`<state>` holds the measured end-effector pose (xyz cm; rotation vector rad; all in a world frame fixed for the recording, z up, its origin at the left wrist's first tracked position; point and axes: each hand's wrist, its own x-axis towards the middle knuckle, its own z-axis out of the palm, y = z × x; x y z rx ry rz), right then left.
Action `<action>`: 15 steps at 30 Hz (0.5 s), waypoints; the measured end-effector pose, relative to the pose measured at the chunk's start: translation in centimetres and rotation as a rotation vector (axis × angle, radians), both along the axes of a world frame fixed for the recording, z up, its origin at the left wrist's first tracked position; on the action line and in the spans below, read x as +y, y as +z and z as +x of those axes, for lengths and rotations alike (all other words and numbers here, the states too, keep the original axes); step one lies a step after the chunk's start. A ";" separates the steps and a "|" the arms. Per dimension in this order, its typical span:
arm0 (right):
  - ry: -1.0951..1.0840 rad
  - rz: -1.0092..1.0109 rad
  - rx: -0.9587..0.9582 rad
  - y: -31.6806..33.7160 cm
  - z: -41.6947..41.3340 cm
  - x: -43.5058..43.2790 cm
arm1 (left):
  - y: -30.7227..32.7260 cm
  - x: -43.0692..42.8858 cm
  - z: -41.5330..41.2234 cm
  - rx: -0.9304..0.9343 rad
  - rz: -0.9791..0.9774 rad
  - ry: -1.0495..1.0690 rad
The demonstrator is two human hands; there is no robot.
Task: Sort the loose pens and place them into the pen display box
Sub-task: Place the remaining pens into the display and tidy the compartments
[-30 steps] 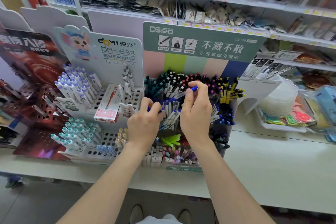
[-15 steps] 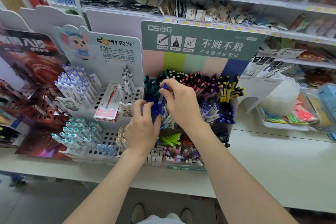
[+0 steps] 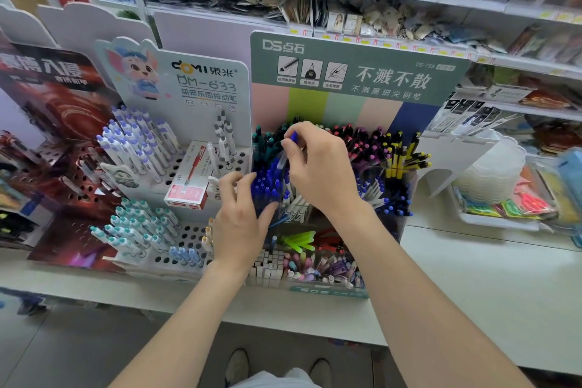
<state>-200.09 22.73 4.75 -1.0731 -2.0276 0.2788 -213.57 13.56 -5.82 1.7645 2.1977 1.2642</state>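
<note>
The pen display box [image 3: 356,72] with a green header stands on the shelf, its compartments full of teal, blue, pink, yellow and black-capped pens. My right hand [image 3: 318,167] pinches a blue-capped clear pen [image 3: 288,151] upright over the blue pens [image 3: 267,186] in the left compartment. My left hand [image 3: 242,220] rests against the front of that blue bunch, fingers spread and slightly curled, thumb toward the pens. Whether it grips any pen is hidden.
A white DOMI pen stand [image 3: 176,148] with purple and teal pens and a red pen carton [image 3: 192,179] sits to the left. A dark red display [image 3: 53,142] is further left. White counter [image 3: 472,287] and a tray of goods [image 3: 504,198] lie right.
My right hand carried the blue-capped pen left from the middle of the box and turned it upright over the blue pens. My left hand stayed by the blue bunch, fingers opening a little.
</note>
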 end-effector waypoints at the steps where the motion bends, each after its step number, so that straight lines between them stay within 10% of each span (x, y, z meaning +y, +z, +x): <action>1: -0.007 0.013 0.049 0.0 0.0 -0.3 | -0.1 -0.2 0.0 0.016 0.008 0.000; 8: 0.102 -0.173 -0.083 -1.6 0.2 -0.4 | -0.1 0.4 -0.3 0.053 0.060 -0.107; 15: -0.037 0.000 0.219 -0.7 0.6 -1.7 | 0.2 0.6 -0.9 -0.013 0.023 -0.077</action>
